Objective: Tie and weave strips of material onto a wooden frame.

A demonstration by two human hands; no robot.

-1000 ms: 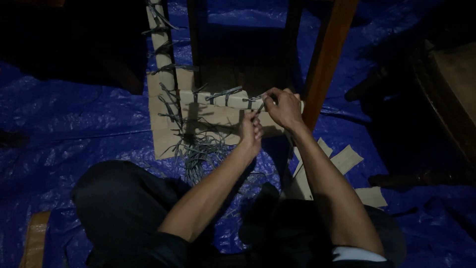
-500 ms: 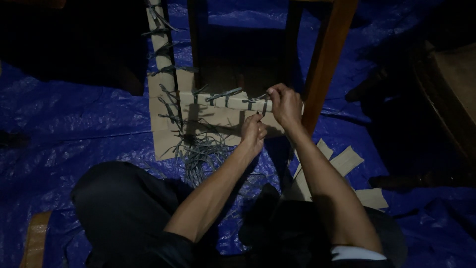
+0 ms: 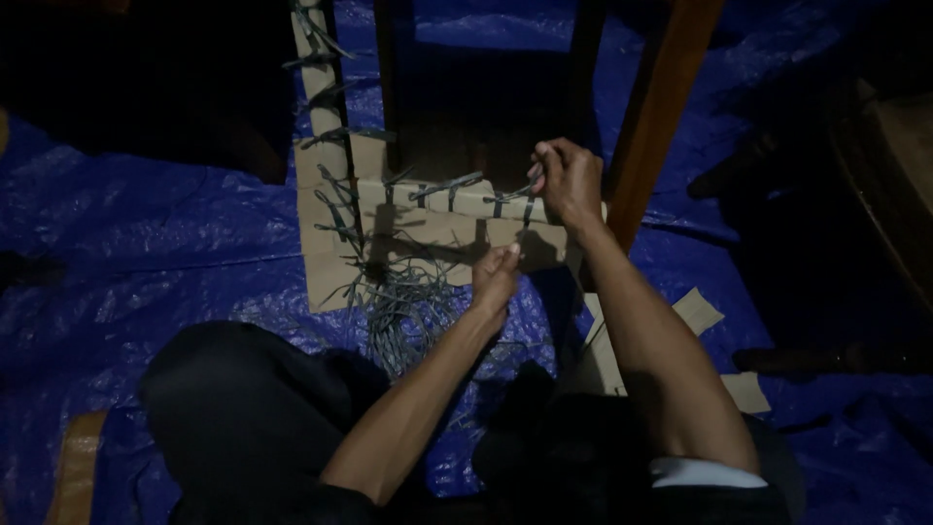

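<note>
1. The left hand [image 3: 496, 275] has dropped lower since a moment ago, fingertips pinched on the grey strap [image 3: 526, 216] and drawing it taut.
2. The right hand [image 3: 567, 180] stays clenched on the strap's upper end, at the cardboard-wrapped rail [image 3: 437, 199].
3. Loose straps [image 3: 403, 311] lie below that rail; the wooden leg [image 3: 661, 117] stands just right of it.

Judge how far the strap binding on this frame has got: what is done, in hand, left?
Done: grey ties run down the left rail and along much of the front rail. In hand: the right hand and left hand pull one strap taut near the right end. Left: loose straps lie piled on the tarp.
</note>
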